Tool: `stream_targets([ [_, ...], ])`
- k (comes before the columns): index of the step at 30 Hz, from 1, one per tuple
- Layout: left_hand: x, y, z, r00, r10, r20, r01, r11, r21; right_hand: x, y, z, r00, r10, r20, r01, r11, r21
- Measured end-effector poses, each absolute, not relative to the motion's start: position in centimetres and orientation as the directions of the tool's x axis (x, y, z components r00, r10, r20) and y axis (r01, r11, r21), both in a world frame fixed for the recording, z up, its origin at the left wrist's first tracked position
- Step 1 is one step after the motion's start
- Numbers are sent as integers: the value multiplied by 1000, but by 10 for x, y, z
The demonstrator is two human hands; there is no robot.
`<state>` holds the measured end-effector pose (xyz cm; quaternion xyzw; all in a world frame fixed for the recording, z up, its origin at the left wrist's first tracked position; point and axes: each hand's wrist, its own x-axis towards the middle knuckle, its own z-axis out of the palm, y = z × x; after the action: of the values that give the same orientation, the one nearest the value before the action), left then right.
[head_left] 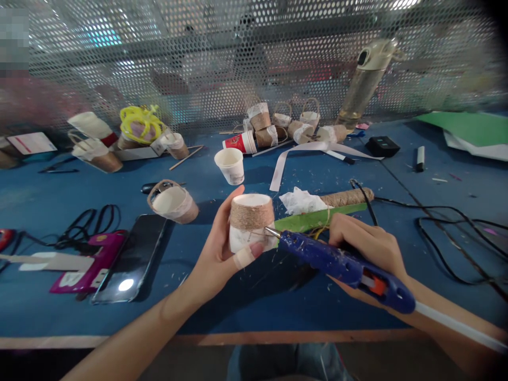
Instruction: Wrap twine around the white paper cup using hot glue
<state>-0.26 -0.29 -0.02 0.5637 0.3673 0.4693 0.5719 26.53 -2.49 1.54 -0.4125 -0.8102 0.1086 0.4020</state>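
Observation:
My left hand (222,254) is wrapped round a paper cup (251,222) turned upside down, its upper part wound with brown twine; a bandage covers my thumb. My right hand (367,246) grips a blue glue gun (341,267), its metal tip touching the cup's side just below the twine. A white glue stick sticks out of the gun's back end. Both hands hover above the blue table (278,296).
A spool of twine (347,197), green strip (317,218) and crumpled white plastic (301,201) lie behind the hands. A phone (130,259), pink case (93,264), scissors (89,222), plain cup (230,165), several twine-wrapped cups (278,129) and black cables (444,233) are around. Mesh wall behind.

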Motion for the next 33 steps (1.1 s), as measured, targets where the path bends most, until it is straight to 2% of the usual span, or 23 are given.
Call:
stream_targets([
  [10,2,-2,4,285,958,1,-228,67,971,271,-23,13,-360,811,460,500,585,-639],
  [22,0,-1,5,326,945,-9,-346,128,930,267,-20,15,-298,839,456,499,544,-675],
  [27,1,-1,5,321,946,-40,-337,153,929,266,-21,16,-291,841,456,478,541,-692],
  [33,-1,2,6,331,941,-73,-346,193,918,266,-19,17,-241,894,378,483,448,-752],
])
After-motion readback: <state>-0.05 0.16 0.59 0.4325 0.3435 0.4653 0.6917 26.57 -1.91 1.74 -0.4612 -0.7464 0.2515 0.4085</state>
